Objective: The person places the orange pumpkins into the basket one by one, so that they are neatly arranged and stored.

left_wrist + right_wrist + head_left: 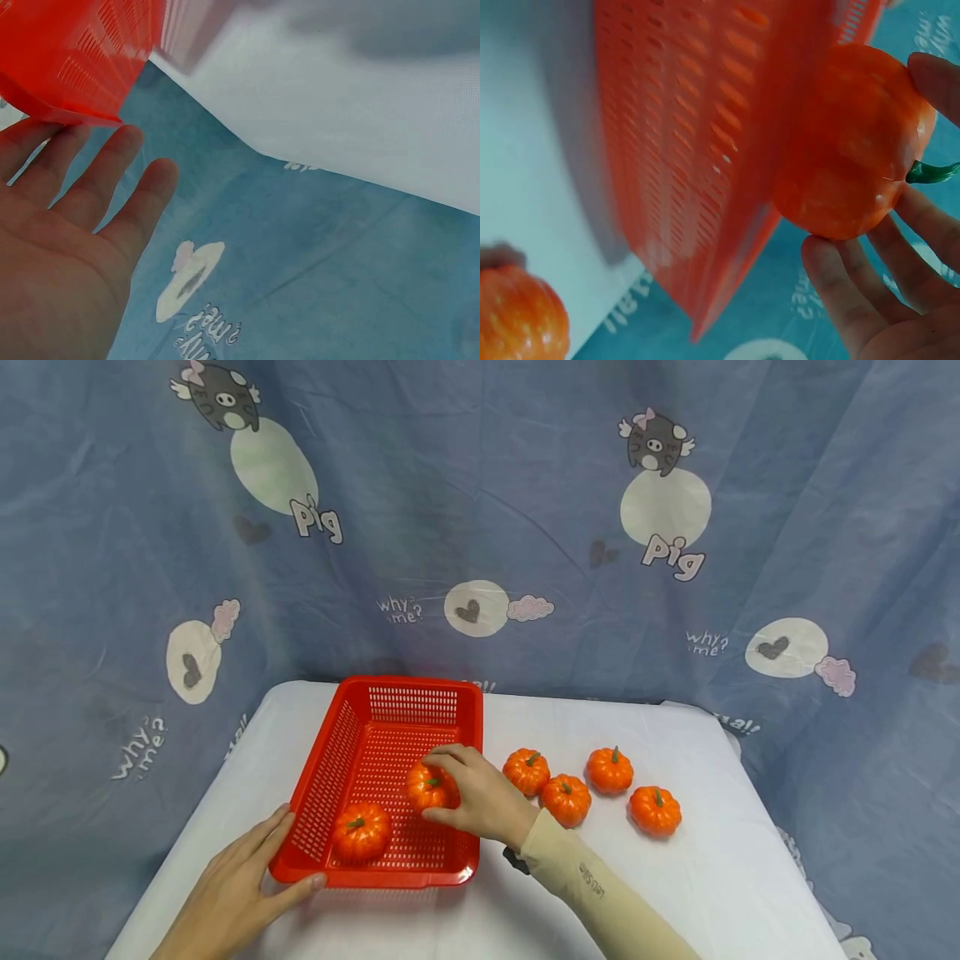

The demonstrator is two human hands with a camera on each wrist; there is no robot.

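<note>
My right hand (480, 793) holds a small orange pumpkin (429, 787) with a green stem over the right side of a red plastic basket (408, 687). In the right wrist view, the thumb and fingers grip the held pumpkin (847, 142) from opposite sides, near the slotted basket wall (682, 135). Another pumpkin (362, 832) lies inside the basket, toward its front left. My left hand (236, 881) is at the basket's front-left corner, thumb by the front rim. Its fingers are extended along the basket edge (67, 114) in the left wrist view.
Right of the basket, several more orange pumpkins lie on the white-covered table (720, 793): two close together (527, 772) near the basket, two farther right (655, 812). A blue printed curtain (480, 510) hangs behind the table and down its sides.
</note>
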